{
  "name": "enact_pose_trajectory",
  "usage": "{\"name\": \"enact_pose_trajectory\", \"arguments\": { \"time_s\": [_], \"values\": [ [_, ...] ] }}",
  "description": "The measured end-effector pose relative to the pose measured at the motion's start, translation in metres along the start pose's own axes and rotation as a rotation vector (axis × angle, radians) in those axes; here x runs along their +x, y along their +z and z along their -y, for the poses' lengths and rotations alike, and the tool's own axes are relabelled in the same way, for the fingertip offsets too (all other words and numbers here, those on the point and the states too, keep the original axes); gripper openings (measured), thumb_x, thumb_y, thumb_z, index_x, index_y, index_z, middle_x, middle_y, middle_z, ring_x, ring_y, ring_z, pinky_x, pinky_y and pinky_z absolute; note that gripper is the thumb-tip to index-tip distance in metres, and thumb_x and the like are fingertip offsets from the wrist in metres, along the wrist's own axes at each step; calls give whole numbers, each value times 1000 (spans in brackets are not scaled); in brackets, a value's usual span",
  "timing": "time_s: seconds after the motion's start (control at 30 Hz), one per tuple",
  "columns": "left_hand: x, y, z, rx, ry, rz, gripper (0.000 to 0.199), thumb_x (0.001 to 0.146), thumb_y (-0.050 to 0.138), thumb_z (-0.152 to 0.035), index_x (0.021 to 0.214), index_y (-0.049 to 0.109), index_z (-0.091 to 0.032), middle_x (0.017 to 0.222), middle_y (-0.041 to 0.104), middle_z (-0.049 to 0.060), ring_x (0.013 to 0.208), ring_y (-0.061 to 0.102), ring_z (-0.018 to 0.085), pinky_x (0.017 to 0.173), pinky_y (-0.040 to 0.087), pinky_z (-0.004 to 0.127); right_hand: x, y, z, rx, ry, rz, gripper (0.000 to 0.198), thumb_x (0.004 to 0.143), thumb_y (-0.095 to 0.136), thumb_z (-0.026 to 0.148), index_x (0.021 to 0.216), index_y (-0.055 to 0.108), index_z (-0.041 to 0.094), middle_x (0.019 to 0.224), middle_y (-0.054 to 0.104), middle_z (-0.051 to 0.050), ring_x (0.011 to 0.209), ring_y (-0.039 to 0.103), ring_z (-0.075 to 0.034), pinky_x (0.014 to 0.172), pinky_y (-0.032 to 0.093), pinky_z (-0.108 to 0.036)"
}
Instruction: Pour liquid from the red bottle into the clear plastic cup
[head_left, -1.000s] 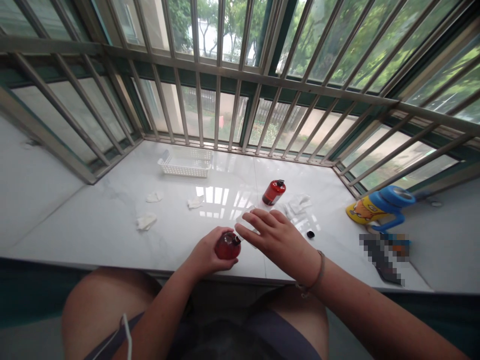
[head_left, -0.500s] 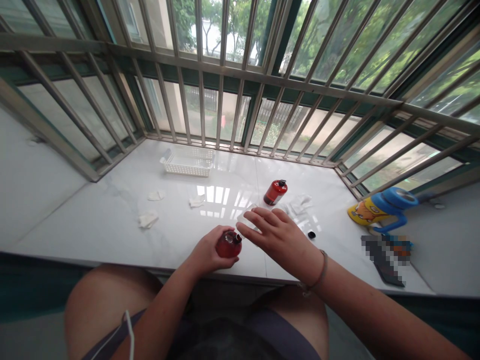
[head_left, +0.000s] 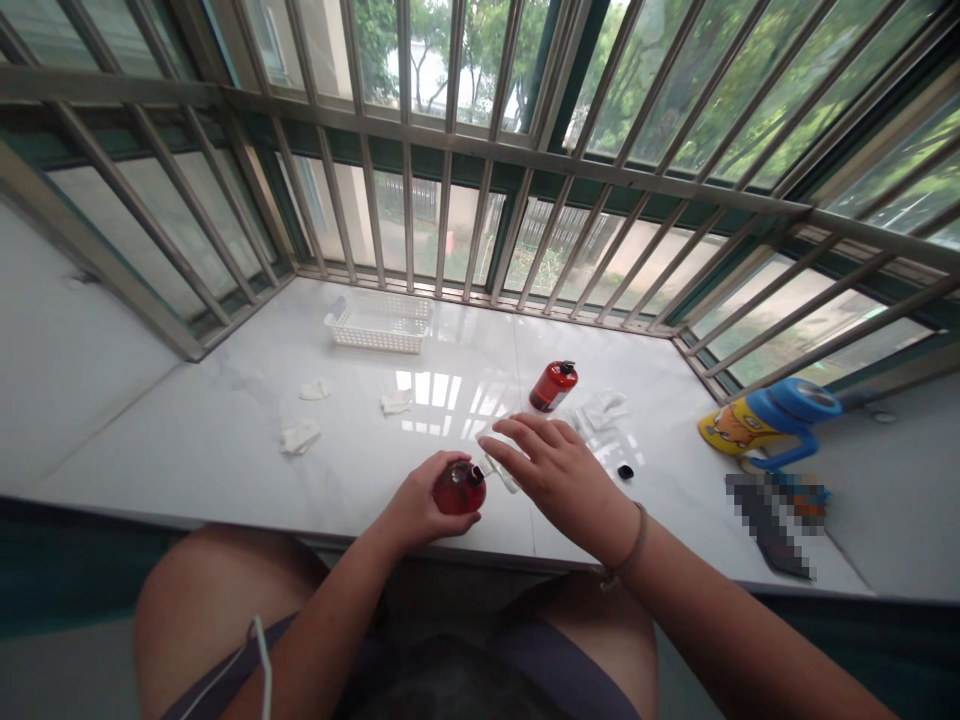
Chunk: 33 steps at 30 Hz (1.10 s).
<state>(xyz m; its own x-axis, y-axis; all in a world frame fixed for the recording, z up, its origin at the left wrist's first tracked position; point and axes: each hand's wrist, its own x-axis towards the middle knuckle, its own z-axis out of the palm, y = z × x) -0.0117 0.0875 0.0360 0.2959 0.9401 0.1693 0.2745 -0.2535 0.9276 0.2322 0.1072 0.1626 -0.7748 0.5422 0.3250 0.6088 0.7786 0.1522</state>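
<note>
My left hand (head_left: 431,505) is wrapped round a rounded bottle (head_left: 459,490) of red liquid, and the bottle's dark, uncapped neck leans to the right. Just right of that neck is my right hand (head_left: 551,475), palm down, its fingers bent over toward the bottle and its thumb hidden. Something pale and partly see-through (head_left: 501,474) shows under those fingers, close to the bottle mouth; its kind is not clear. Beyond the right hand stands a red pump bottle (head_left: 553,387) with a black top. A small black cap (head_left: 625,472) lies right of the right hand.
A white perforated basket (head_left: 377,338) stands at the back left. Crumpled white tissues (head_left: 300,437) lie at the left, and a white wrapper (head_left: 601,410) behind the cap. At the right are a blue-and-yellow flask (head_left: 769,415) and a dark blurred-out object (head_left: 769,525). Metal bars (head_left: 450,220) line the window.
Both hands keep nearly the same pose at the bottle. The pale thing under my right fingers shows a little more beside the bottle mouth. The whole view has shifted slightly.
</note>
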Motion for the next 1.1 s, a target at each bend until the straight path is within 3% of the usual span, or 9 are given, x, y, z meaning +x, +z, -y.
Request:
{"name": "enact_pose_trajectory", "arguments": {
  "time_s": [0.33,1.1],
  "values": [
    [3,17,-10,-147,-77,-112,74,68,94,-36,134,63,-23,129,73,9,119,70,31,110,56,47,-13,-1,-13,53,85,-30,49,102,66,12,149,58,22,147,65,-11,141,54,-29,110,47,-46],
    [18,28,-33,-198,-97,-100,76,67,96,-37,134,63,-24,128,74,7,118,71,30,107,57,45,-3,-27,-27,-54,-53,-103,48,104,61,11,150,61,27,150,66,-10,145,55,-29,111,48,-45]
  ]
}}
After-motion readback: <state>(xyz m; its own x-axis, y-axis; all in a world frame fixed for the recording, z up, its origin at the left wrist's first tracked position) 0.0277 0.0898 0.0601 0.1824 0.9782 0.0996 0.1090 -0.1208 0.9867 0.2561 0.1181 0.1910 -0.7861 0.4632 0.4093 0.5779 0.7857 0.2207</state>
